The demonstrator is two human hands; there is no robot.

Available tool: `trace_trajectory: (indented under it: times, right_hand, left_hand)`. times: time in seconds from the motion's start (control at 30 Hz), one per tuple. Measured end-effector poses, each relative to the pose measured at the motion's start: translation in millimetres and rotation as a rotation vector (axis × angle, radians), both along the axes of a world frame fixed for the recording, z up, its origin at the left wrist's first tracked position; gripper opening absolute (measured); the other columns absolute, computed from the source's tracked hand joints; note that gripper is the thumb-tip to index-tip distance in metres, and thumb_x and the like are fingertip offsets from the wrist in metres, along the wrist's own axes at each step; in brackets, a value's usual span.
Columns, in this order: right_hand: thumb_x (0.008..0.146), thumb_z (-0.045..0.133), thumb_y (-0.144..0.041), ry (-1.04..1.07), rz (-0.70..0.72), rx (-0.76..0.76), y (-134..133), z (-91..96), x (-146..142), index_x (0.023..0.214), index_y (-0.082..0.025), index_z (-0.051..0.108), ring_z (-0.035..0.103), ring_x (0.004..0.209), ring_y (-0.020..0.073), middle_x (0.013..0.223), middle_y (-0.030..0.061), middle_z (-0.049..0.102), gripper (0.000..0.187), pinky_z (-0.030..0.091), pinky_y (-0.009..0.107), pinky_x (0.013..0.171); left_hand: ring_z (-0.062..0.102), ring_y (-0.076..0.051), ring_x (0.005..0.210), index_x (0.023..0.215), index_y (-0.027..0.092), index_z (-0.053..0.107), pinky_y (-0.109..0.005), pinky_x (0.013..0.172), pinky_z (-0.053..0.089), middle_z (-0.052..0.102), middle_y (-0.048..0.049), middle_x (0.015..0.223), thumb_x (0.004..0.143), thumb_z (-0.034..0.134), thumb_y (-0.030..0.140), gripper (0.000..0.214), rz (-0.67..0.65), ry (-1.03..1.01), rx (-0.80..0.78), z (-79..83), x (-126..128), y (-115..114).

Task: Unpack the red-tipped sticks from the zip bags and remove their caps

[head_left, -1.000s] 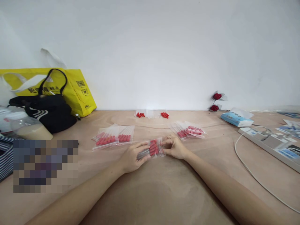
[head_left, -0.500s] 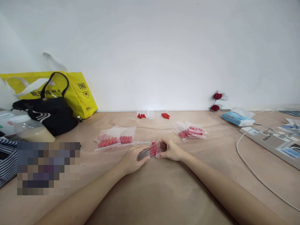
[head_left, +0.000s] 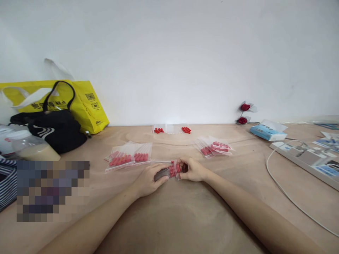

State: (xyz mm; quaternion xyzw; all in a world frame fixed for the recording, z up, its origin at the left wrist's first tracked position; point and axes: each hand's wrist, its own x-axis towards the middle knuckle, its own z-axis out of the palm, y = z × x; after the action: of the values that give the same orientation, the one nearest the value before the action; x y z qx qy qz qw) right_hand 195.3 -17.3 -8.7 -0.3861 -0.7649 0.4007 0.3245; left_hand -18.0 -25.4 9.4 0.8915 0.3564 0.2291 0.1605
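Note:
In the middle of the table my left hand [head_left: 148, 179] is closed around a bundle of thin grey rods with red ends [head_left: 161, 174], kind unclear. The bundle lies on its side, red ends pointing right. At those ends my right hand [head_left: 192, 169] pinches a clear zip bag [head_left: 177, 170] with a red line along its edge. The right fingertips are partly hidden behind the bag, and how far the rods reach into it cannot be told. Left of the hands lie flat zip bags of red-ended pieces [head_left: 122, 160]; beyond the right hand sits another pile of filled bags [head_left: 215, 148].
Against the wall lie more red-ended pieces [head_left: 186, 130] on clear plastic. A yellow bag [head_left: 92, 106], a black bag [head_left: 57, 132] and a jar [head_left: 39, 150] stand left. At right are a tissue pack [head_left: 267, 131], artificial roses [head_left: 242, 120], a power strip [head_left: 304, 157] and its white cable [head_left: 280, 192].
The zip bag's edge has shifted slightly left over the red ends, and the bag looks more bunched. Both hands keep their hold in nearly the same place. The view has moved slightly.

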Motion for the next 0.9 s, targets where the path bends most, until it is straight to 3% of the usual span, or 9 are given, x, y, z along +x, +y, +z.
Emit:
trace_trajectory:
  times: [0.2, 0.4, 0.57, 0.67, 0.9]
  right_hand:
    - [0.058, 0.072, -0.034, 0.077, -0.014, -0.081, 1.9, -6.3, -1.4, 0.086, -0.016, 0.056, 0.048, 0.058, 0.008, 0.069, -0.0032, 0.056, 0.037, 0.04, 0.021, 0.057]
    - [0.058, 0.071, -0.036, 0.23, 0.002, -0.179, 0.9, -1.9, 1.4, 0.078, -0.015, 0.055, 0.052, 0.058, 0.009, 0.067, -0.0024, 0.059, 0.033, 0.042, 0.023, 0.057]
    - [0.056, 0.073, -0.027, 0.328, -0.117, -0.197, 3.7, 3.4, 24.8, 0.076, -0.017, 0.052, 0.053, 0.057, 0.0075, 0.064, -0.0041, 0.058, 0.031, 0.043, 0.021, 0.056]
    - [0.056, 0.073, -0.029, 0.364, -0.185, -0.297, 4.3, 4.2, 34.9, 0.08, -0.018, 0.049, 0.057, 0.058, 0.0092, 0.067, -0.0037, 0.059, 0.035, 0.043, 0.02, 0.049]
    - [0.054, 0.074, -0.032, 0.429, -0.229, -0.389, 4.0, 4.1, 33.4, 0.071, -0.016, 0.051, 0.057, 0.054, 0.0082, 0.061, -0.0027, 0.061, 0.032, 0.047, 0.022, 0.052]
  left_hand:
    - [0.056, -0.019, 0.1, 0.111, 0.02, 0.054, -0.033, 0.086, 0.044, 0.06, -0.0053, 0.111, 0.078, 0.051, 0.029, 0.034, 0.019, 0.009, 0.001, 0.0, 0.1, 1.5]
    - [0.057, -0.018, 0.098, 0.108, 0.02, 0.056, -0.033, 0.084, 0.045, 0.061, -0.0052, 0.11, 0.078, 0.051, 0.03, 0.032, 0.016, 0.017, 0.002, 0.6, -0.3, 1.1]
    - [0.055, -0.019, 0.101, 0.108, 0.02, 0.056, -0.034, 0.087, 0.044, 0.06, -0.0057, 0.112, 0.077, 0.052, 0.032, 0.034, 0.047, 0.026, 0.008, -0.4, -2.4, 2.1]
    - [0.055, -0.02, 0.103, 0.109, 0.021, 0.055, -0.034, 0.087, 0.044, 0.059, -0.0052, 0.114, 0.077, 0.052, 0.032, 0.034, 0.047, 0.033, 0.008, -0.3, -3.2, 2.1]
    - [0.055, -0.019, 0.102, 0.11, 0.023, 0.055, -0.033, 0.086, 0.045, 0.059, -0.004, 0.114, 0.077, 0.052, 0.033, 0.034, 0.045, 0.029, -0.008, 2.2, -3.7, 1.7]
